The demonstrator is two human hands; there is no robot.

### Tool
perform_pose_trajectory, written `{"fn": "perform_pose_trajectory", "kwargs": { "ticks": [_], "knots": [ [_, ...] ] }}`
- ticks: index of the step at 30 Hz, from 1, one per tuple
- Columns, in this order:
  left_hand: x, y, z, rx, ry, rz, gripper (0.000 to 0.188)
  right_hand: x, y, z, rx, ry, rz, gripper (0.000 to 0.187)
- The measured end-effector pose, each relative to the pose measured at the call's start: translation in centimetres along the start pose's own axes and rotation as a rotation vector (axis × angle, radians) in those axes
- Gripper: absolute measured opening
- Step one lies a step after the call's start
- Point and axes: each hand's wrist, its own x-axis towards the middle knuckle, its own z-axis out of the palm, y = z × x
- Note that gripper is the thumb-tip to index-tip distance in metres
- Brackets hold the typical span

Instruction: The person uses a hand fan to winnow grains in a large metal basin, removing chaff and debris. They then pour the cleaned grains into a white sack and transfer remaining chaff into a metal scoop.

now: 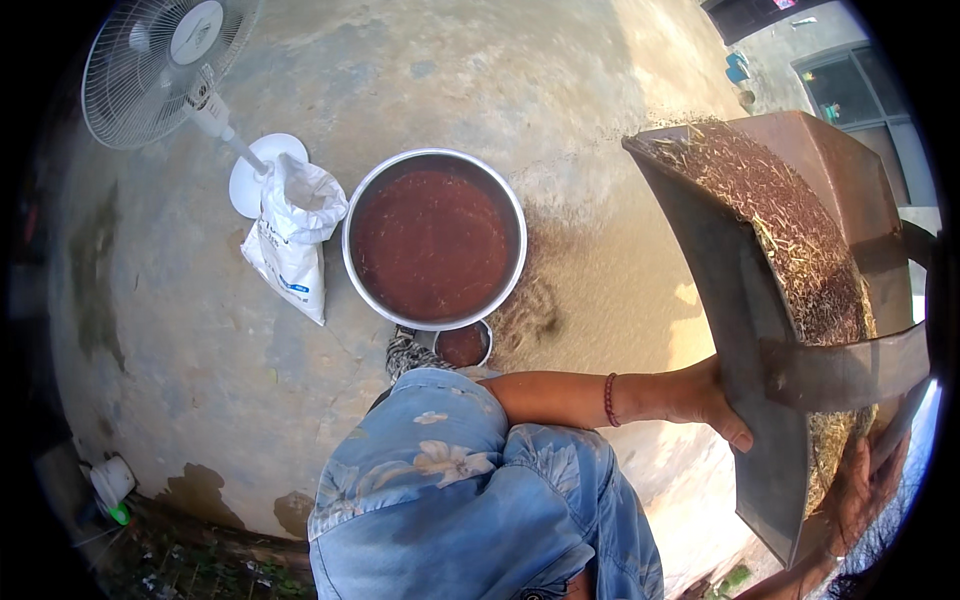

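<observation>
At the right side, a large dark metal scoop (760,350) with a wide strap handle (850,372) is tilted up. Small reddish-brown seeds mixed with pale straw bits (770,200) lie in it. My left hand (718,402), below a red beaded bracelet, grips the scoop's near side; its thumb shows, while the other fingers are hidden behind the metal. My right hand (862,490) is closed around the scoop's lower far edge, partly in shadow. Left of the scoop, a wide steel basin (517,255) on the ground holds reddish-brown seeds.
A small metal bowl (488,345) with similar contents touches the big basin, beside my patterned footwear (415,355). An opened white sack (290,245) stands left of the basin, near a pedestal fan (195,60). Chaff and seeds (545,290) are scattered over the concrete floor (480,100).
</observation>
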Motion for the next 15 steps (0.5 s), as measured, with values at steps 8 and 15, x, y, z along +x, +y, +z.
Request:
{"fn": "perform_pose_trajectory", "kwargs": {
  "ticks": [8,15],
  "knots": [
    [-0.2,1.3,0.9,-0.052,0.029,-0.055,0.084,0.0,0.6,-1.7,0.08,-0.113,0.042,0.052],
    [-0.7,1.7,0.6,0.085,0.055,-0.035,0.079,-0.2,-0.8,-0.1,0.214,-0.065,0.049,0.052]
  ]
}}
